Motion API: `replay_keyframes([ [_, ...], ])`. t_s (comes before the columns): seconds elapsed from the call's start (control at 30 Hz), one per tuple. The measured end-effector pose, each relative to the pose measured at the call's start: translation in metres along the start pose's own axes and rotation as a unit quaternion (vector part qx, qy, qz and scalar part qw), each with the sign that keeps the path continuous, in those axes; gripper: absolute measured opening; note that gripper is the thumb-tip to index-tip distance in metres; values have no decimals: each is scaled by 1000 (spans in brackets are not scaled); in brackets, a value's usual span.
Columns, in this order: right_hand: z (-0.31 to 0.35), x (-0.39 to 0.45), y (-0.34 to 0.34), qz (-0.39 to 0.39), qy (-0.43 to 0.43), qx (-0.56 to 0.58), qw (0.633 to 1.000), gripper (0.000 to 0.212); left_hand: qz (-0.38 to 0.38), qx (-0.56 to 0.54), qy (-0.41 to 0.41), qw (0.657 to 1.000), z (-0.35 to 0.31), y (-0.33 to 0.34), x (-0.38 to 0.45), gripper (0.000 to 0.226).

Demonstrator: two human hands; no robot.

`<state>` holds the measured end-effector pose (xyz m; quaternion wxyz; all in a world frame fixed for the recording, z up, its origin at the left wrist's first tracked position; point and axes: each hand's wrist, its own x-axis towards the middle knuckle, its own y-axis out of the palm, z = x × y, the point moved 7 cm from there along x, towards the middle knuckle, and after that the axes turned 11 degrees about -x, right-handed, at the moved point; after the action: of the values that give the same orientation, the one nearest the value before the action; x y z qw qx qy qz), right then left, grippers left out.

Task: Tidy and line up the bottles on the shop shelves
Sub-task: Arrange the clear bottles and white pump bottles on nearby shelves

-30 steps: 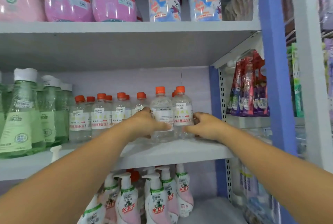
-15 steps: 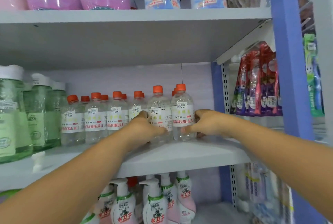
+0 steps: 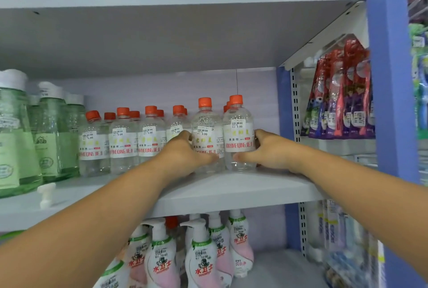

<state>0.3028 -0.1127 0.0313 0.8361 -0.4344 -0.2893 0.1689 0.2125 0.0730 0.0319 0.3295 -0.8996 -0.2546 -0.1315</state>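
We have two clear orange-capped bottles in hand at the right end of the middle shelf (image 3: 231, 192), standing side by side and touching. Our left hand (image 3: 185, 155) wraps the left bottle (image 3: 206, 125) from its left side, thumb across the lower front of the label; the other fingers go behind it and we cannot tell how they lie. Our right hand (image 3: 266, 151) cups the right bottle (image 3: 238, 130) from its right side, fingers curled round the back edge and thumb low on the front. We hold them from the outer sides, we judge, so that we can press the pair together and slide both at once, keeping them square to the shelf edge.

Both bottles stand upright, long axis vertical, caps up and bases on the shelf. Their white labels face us, the right one squarely, the left one partly hidden by our hand. Their caps sit higher in view than the rest, which suggests they stand forward of the line.

To the left runs the row (image 3: 122, 139) of like bottles, upright, labels out, more caps showing behind. Further left stand green bottles (image 3: 53, 132) with white caps, and a loose white pump head (image 3: 46, 195) lies near the shelf's front edge. Pump bottles (image 3: 199, 257) fill the shelf below; toothbrush packs (image 3: 342, 102) hang to the right.
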Motion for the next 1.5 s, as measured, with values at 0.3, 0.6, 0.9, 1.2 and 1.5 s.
replay_keyframes([
  [0.3,3,1,3,2,-20,4,1000,49,-4,22,-9,1000,0,2,1,74],
  [0.6,11,-37,-20,-130,10,-68,989,86,-137,-17,113,984,-38,-41,-81,59],
  [0.9,20,-189,136,-223,-135,179,949,23,-221,-190,51,955,158,-54,-266,19],
  [1.2,-25,-100,295,-183,129,150,963,69,-107,-199,-44,973,300,-17,-197,52],
  [1.5,-22,-119,279,-257,154,74,951,50,-31,-223,-61,972,302,0,-183,42],
])
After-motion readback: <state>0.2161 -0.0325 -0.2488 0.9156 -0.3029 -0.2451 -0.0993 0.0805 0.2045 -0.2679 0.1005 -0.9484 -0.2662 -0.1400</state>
